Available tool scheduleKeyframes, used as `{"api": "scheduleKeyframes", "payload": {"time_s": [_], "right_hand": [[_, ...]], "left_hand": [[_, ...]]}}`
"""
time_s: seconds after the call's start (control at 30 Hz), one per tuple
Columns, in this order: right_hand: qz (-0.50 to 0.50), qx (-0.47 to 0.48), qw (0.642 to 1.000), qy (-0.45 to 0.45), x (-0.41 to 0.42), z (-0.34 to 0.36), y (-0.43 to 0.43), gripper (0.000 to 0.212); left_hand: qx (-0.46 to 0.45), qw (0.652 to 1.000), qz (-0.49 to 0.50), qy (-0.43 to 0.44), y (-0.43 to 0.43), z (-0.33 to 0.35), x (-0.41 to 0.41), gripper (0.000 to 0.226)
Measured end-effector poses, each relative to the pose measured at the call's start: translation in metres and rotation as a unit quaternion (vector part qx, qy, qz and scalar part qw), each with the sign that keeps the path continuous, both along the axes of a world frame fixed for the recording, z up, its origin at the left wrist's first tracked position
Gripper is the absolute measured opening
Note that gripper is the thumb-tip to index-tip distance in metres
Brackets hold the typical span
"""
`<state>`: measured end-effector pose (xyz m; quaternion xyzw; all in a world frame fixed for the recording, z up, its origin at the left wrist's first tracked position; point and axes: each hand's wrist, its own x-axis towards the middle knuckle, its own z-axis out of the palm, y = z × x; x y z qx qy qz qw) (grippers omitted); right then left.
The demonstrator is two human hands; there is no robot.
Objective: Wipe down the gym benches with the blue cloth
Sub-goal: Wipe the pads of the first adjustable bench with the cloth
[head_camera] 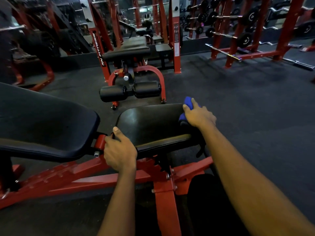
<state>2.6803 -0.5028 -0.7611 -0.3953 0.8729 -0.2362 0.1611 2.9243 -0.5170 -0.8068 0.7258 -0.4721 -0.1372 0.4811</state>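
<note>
Seat pad (pixel 153 121) right of back pad (pixel 42 121); second bench (pixel 129 51) behind them.
Cloth (pixel 188 102) on the seat pad's far right corner.

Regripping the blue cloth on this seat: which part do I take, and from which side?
Take the bunched blue cloth from above on the right. It sits wadded at the seat pad's far right edge, spilling over it, so fingers can wrap it there, as the right hand does.

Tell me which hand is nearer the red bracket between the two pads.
Left. The left hand grips the edge of the seat pad right beside the red bracket; the right hand holds the blue cloth at the pad's opposite end.
</note>
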Motion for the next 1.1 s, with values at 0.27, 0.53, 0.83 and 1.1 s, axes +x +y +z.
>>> {"api": "scheduleKeyframes", "payload": {"time_s": [0.27, 0.53, 0.83, 1.1], "right_hand": [[0.014, 0.041, 0.999, -0.024, -0.023, 0.006, -0.028, 0.064], [0.009, 0.003, 1.0, -0.011, -0.016, -0.008, 0.003, 0.064], [0.052, 0.025, 0.997, -0.048, -0.045, -0.004, -0.069, 0.056], [0.235, 0.001, 0.971, -0.051, -0.062, -0.006, -0.073, 0.044]], "left_hand": [[-0.016, 1.0, 0.005, 0.005, -0.001, -0.002, -0.004, 0.066], [-0.009, 1.0, 0.013, 0.012, 0.0, -0.002, -0.004, 0.068], [-0.003, 0.999, 0.001, 0.039, 0.011, 0.006, -0.004, 0.064], [-0.013, 0.999, 0.011, 0.035, 0.006, 0.004, -0.011, 0.062]]}}
